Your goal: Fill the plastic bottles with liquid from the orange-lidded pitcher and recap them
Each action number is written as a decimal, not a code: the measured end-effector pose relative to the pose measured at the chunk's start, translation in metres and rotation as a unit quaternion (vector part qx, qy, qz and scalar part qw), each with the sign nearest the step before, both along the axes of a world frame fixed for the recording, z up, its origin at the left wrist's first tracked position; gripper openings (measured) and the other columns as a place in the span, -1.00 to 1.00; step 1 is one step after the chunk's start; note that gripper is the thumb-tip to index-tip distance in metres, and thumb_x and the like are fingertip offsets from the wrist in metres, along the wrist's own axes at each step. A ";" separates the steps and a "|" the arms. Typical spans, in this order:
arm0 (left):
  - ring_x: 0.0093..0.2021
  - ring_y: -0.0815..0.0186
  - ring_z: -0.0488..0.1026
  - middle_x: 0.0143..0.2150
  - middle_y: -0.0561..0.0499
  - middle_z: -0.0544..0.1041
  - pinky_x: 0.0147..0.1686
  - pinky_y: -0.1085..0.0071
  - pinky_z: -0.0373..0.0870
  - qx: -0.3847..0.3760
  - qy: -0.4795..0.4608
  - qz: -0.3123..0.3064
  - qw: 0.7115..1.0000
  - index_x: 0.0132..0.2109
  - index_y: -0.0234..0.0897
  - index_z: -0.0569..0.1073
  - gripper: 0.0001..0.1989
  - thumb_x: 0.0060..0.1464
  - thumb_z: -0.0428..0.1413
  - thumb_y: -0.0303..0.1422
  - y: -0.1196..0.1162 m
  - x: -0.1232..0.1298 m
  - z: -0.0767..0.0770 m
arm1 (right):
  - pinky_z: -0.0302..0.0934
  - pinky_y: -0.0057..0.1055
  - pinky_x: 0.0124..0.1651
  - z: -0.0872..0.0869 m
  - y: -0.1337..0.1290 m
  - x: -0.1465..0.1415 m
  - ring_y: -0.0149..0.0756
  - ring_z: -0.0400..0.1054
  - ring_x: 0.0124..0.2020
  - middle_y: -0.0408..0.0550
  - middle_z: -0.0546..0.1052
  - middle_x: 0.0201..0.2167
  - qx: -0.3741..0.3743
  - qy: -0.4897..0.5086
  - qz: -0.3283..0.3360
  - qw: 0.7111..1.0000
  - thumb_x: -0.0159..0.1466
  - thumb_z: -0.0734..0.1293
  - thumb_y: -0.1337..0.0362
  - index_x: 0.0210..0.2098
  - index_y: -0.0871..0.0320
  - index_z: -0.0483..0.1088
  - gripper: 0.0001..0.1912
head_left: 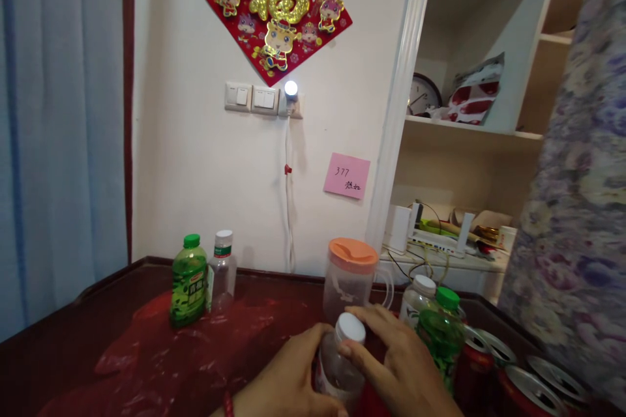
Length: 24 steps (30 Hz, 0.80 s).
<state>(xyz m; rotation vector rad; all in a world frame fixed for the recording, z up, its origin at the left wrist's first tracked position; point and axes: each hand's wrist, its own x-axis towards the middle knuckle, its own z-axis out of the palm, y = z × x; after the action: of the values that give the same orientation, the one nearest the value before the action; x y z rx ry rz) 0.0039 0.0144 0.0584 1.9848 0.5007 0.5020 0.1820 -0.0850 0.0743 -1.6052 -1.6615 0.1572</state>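
Note:
A clear plastic bottle (pixel 337 363) with a white cap (pixel 351 326) stands upright between my hands at the lower middle. My left hand (pixel 288 371) is wrapped round the bottle's body from the left. From the right, my right hand (pixel 398 361) closes about its upper part, thumb against the neck just under the cap and forefinger behind the cap. Its other fingers are partly hidden. Just behind the bottle stands a clear pitcher (pixel 345 287) with an orange lid.
At back left, a green bottle (pixel 188 287) and another clear bottle (pixel 223 280) stand on red plastic film (pixel 147 358). Right of my right hand are a white-capped bottle (pixel 413 303), a green-capped bottle (pixel 443 332) and several cans (pixel 531 391). A wall (pixel 235 176) bounds the table.

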 end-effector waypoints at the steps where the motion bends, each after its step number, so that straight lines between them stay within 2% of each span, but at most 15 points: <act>1: -0.04 0.07 0.49 -0.04 -0.02 0.57 -0.04 0.25 0.43 -0.002 -0.003 -0.002 1.000 -0.01 -0.24 0.45 -0.38 -0.31 0.41 -0.52 0.000 0.000 0.000 | 0.25 -0.14 0.05 0.001 -0.002 0.002 0.08 0.36 0.03 0.08 0.46 0.03 -0.017 -0.008 -0.007 1.000 0.28 0.32 -0.09 0.19 0.13 0.46 -0.39; 3: -0.04 0.06 0.49 -0.05 -0.02 0.57 -0.02 0.23 0.42 -0.005 -0.004 -0.006 1.000 -0.01 -0.24 0.45 -0.38 -0.30 0.41 -0.50 0.000 -0.001 0.000 | 0.22 -0.06 0.16 0.005 -0.008 0.007 0.16 0.25 0.18 0.12 0.35 0.20 -0.047 -0.013 -0.006 0.999 0.20 0.41 -0.08 0.37 0.14 0.27 -0.16; 5: -0.04 0.07 0.48 -0.05 -0.01 0.57 0.00 0.22 0.42 -0.006 0.002 -0.007 1.000 0.00 -0.24 0.44 -0.37 -0.30 0.40 -0.50 0.001 -0.001 -0.001 | 0.11 -0.03 0.28 0.008 -0.013 0.012 0.12 0.12 0.29 0.08 0.23 0.31 -0.043 -0.002 0.022 0.999 0.21 0.43 -0.04 0.43 0.11 0.15 -0.11; 7: -0.04 0.07 0.48 -0.04 0.00 0.57 0.02 0.21 0.41 -0.004 0.003 -0.008 1.000 0.01 -0.23 0.44 -0.36 -0.30 0.41 -0.50 0.002 -0.001 -0.002 | 0.02 -0.08 0.35 0.011 -0.018 0.014 0.02 0.06 0.33 0.02 0.19 0.34 -0.011 0.014 0.063 0.998 0.32 0.34 0.01 0.42 0.05 0.19 -0.27; 9: -0.02 0.06 0.48 -0.02 -0.02 0.58 0.01 0.23 0.41 0.001 -0.003 -0.013 1.000 0.02 -0.23 0.45 -0.35 -0.30 0.42 -0.49 0.003 0.000 -0.004 | 0.04 -0.17 0.34 0.014 -0.019 0.013 -0.08 0.10 0.32 -0.01 0.26 0.30 0.023 0.025 0.102 0.994 0.43 0.24 0.09 0.35 0.02 0.29 -0.47; 13: -0.02 0.06 0.49 0.01 -0.02 0.57 -0.05 0.27 0.41 0.018 0.001 -0.009 1.000 0.05 -0.24 0.46 -0.32 -0.30 0.42 -0.50 0.002 0.001 -0.006 | 0.20 -0.32 0.11 0.018 -0.014 0.003 -0.18 0.33 0.07 -0.03 0.44 0.03 0.048 0.029 0.145 0.988 0.44 0.18 0.22 0.07 0.04 0.50 -0.67; 15: -0.04 0.08 0.49 -0.02 0.00 0.58 -0.07 0.29 0.42 0.019 0.013 -0.009 1.000 0.03 -0.23 0.46 -0.36 -0.30 0.40 -0.51 0.001 0.001 -0.004 | 0.21 -0.34 -0.03 0.016 -0.011 -0.001 -0.19 0.35 -0.07 -0.06 0.44 -0.11 0.056 0.032 0.117 0.991 0.38 0.25 0.21 -0.06 0.09 0.50 -0.76; 17: -0.05 0.09 0.49 -0.03 0.00 0.57 -0.08 0.30 0.42 0.011 0.016 -0.015 1.000 -0.01 -0.22 0.46 -0.40 -0.29 0.38 -0.49 0.000 0.001 -0.003 | 0.18 -0.32 -0.13 0.011 -0.008 -0.003 -0.18 0.33 -0.18 -0.08 0.42 -0.22 0.066 0.027 0.057 0.996 0.32 0.31 0.18 -0.18 0.12 0.45 -0.83; 19: -0.04 0.09 0.47 -0.02 0.00 0.56 -0.07 0.29 0.42 0.004 0.010 -0.019 1.000 -0.01 -0.22 0.45 -0.41 -0.28 0.39 -0.45 0.000 0.000 -0.003 | 0.14 -0.29 -0.18 0.007 -0.008 -0.003 -0.14 0.31 -0.22 -0.08 0.42 -0.26 0.069 0.008 0.007 0.998 0.28 0.35 0.11 -0.25 0.13 0.41 -0.79; 21: -0.03 0.08 0.47 -0.03 0.00 0.55 -0.03 0.26 0.41 -0.001 -0.003 -0.023 1.000 -0.01 -0.21 0.43 -0.41 -0.26 0.38 -0.39 0.002 0.000 -0.004 | 0.14 -0.23 -0.11 0.005 -0.009 -0.001 -0.07 0.31 -0.15 -0.04 0.44 -0.18 0.065 -0.006 -0.002 0.998 0.27 0.37 0.06 -0.18 0.12 0.42 -0.73; 24: -0.04 0.07 0.46 -0.04 -0.02 0.55 0.04 0.20 0.38 0.002 -0.016 -0.031 0.999 0.00 -0.21 0.42 -0.41 -0.25 0.37 -0.40 0.004 0.001 -0.005 | 0.02 -0.14 0.20 0.006 -0.012 0.003 -0.05 0.19 0.16 -0.03 0.37 0.15 0.061 0.018 0.055 0.996 0.37 0.30 0.10 0.15 0.06 0.38 -0.60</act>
<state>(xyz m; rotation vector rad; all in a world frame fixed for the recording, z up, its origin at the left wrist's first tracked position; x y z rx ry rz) 0.0045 0.0180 0.0530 1.9859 0.4184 0.4951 0.1854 -0.0971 0.0802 -1.4128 -1.6998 0.1369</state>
